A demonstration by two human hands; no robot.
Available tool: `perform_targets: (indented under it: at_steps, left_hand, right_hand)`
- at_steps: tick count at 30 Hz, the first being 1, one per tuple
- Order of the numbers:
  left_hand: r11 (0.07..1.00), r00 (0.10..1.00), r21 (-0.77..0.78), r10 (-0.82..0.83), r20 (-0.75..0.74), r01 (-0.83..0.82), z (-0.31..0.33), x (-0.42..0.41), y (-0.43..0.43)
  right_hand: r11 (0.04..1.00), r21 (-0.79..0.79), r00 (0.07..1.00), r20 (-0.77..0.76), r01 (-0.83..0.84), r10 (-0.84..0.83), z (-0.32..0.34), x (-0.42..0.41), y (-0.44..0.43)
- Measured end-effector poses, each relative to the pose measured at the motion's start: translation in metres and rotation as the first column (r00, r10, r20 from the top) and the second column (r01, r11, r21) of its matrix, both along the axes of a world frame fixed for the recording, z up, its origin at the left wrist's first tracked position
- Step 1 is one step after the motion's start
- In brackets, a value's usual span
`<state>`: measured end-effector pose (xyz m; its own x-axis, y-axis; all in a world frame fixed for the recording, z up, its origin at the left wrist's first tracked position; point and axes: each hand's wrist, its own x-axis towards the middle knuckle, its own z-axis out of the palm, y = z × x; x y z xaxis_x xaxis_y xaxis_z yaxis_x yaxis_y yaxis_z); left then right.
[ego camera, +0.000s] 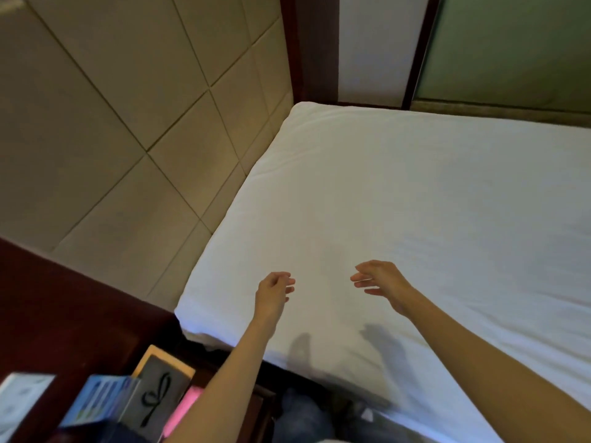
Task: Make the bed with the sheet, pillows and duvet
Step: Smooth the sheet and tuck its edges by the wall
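Note:
A white sheet point(399, 203) lies flat and smooth over the mattress, which fills the right and middle of the view. My left hand point(273, 290) hovers above the sheet near the bed's near corner, fingers loosely curled and apart, holding nothing. My right hand point(382, 281) hovers a short way to its right, palm turned inward, fingers spread, also empty. Both hands cast shadows on the sheet below them. No pillow or duvet is in view.
A padded beige headboard point(128, 139) with square panels runs along the bed's left side. A dark wooden nightstand point(64, 314) at lower left carries boxes point(102, 401) and a pink item point(185, 410). A frosted green glass panel point(511, 49) stands beyond the bed.

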<state>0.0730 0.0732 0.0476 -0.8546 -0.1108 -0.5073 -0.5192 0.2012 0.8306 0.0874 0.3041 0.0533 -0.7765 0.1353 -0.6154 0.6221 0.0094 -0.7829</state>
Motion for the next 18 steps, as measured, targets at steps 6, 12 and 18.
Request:
perform_targets:
  at_steps: [6, 12, 18]
  left_hand:
    - [0.998, 0.993, -0.041, 0.041, 0.113, -0.036, -0.039, 0.052, -0.009]
    - [0.996, 0.972, -0.070, 0.063, 0.227, -0.048, -0.069, 0.082, -0.007]
    - [0.980, 0.907, -0.123, -0.094, 0.410, 0.158, -0.105, 0.098, 0.016]
  right_hand:
    - [1.000, 0.024, 0.992, 0.129, 0.010, -0.013, -0.043, 0.048, -0.005]
    - [0.993, 0.065, 0.960, 0.255, 0.102, -0.116, -0.080, 0.089, -0.005]
    - [0.927, 0.146, 0.825, 0.424, 0.345, -0.374, -0.125, 0.148, 0.016]
